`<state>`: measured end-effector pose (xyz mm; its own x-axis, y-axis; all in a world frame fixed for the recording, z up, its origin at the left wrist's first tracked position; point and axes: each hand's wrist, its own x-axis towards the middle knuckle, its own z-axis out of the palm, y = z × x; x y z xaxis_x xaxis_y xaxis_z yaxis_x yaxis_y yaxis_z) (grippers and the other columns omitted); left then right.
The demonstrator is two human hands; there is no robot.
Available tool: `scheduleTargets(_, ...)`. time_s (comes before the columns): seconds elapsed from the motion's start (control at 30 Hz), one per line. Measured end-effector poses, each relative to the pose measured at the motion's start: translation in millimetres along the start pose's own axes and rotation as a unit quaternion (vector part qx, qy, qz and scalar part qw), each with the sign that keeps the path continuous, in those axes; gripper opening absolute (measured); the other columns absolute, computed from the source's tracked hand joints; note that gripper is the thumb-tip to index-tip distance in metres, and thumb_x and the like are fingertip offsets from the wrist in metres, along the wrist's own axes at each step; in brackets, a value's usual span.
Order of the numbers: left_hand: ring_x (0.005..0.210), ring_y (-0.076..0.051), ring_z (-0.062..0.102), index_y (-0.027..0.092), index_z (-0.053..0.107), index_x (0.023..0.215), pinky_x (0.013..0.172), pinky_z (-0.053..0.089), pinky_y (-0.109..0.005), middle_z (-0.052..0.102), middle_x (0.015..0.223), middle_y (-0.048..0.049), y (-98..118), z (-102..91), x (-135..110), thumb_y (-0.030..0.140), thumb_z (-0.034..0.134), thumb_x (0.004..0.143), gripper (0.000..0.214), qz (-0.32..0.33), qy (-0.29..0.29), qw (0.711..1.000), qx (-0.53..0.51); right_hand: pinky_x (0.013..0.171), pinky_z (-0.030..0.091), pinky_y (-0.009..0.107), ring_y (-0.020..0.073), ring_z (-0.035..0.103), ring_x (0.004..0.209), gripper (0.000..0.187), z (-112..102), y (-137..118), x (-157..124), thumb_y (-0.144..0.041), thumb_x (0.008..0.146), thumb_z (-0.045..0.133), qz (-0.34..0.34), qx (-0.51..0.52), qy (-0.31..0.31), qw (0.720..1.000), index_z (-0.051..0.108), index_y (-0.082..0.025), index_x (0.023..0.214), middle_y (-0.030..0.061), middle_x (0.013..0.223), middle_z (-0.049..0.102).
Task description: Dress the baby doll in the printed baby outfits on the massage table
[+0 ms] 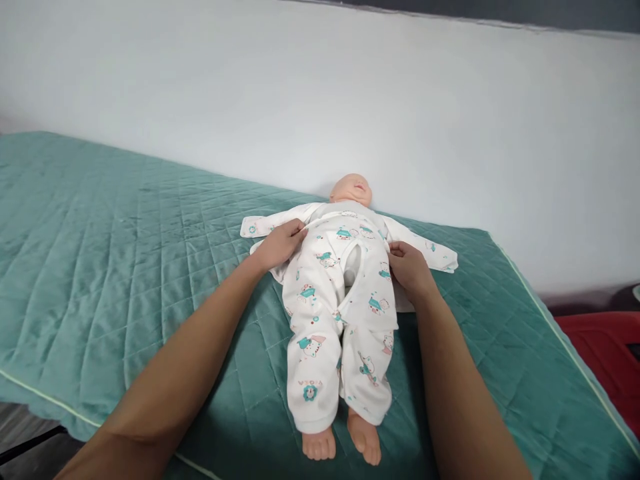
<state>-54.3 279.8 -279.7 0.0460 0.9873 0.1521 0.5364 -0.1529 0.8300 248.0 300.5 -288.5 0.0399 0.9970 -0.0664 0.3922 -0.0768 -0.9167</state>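
A baby doll (351, 189) lies on its back, its head by the wall and its bare feet toward me. It wears white split-crotch pants (315, 303) printed with teal and pink animals, pulled up high on its torso. Under them is a white top (415, 241), its sleeves spread out to both sides. My left hand (283, 243) is closed on the pants at the waist on the left side. At the opposite side of the waist, my right hand (407, 267) pinches the pants' edge. The fingertips of both hands are partly hidden against the fabric.
A green quilted cover (150, 253) lies under the doll and reaches to the white wall (280, 87) behind. Beyond the cover's right edge stands a red plastic stool or chair (603, 347). Grey floor (25, 433) shows at the lower left.
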Motion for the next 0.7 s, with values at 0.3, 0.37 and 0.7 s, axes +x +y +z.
scheduleTargets(0.3,0.086,-0.023,0.057,0.021,0.056,0.093,0.081,0.043,-0.033,0.068,0.091,-0.0066,8.6,18.8,5.1,0.033,0.042,0.093,0.019,-0.017,0.034,0.996,0.082,0.052,0.043,0.024,0.0138,0.055,0.056,0.02,1.7,-2.7,-6.6,-0.028,0.07,0.059,-0.032,-0.081,0.027,0.996,0.068,-0.018,0.085,0.0012,0.069,0.068)
scheduleTargets(0.37,0.088,-0.024,0.059,0.019,0.056,0.095,0.083,0.043,-0.035,0.068,0.096,-0.0085,11.7,16.1,4.1,0.03,0.039,0.094,0.02,-0.003,0.008,0.996,0.087,0.054,0.044,0.025,0.0144,0.056,0.058,0.021,1.1,0.0,-5.9,-0.03,0.071,0.059,-0.035,-0.057,0.008,0.998,0.07,-0.018,0.086,0.0013,0.07,0.068)
scheduleTargets(0.7,0.093,-0.022,0.06,0.017,0.063,0.099,0.078,0.046,-0.031,0.068,0.104,-0.0057,11.8,-10.7,5.2,0.019,0.047,0.074,0.03,-0.025,-0.134,0.991,-0.003,0.056,0.048,0.025,0.0136,0.06,0.06,0.023,-2.5,5.7,-4.8,-0.03,0.07,0.071,0.002,0.097,-0.081,0.992,0.071,-0.02,0.091,-0.0002,0.072,0.069)
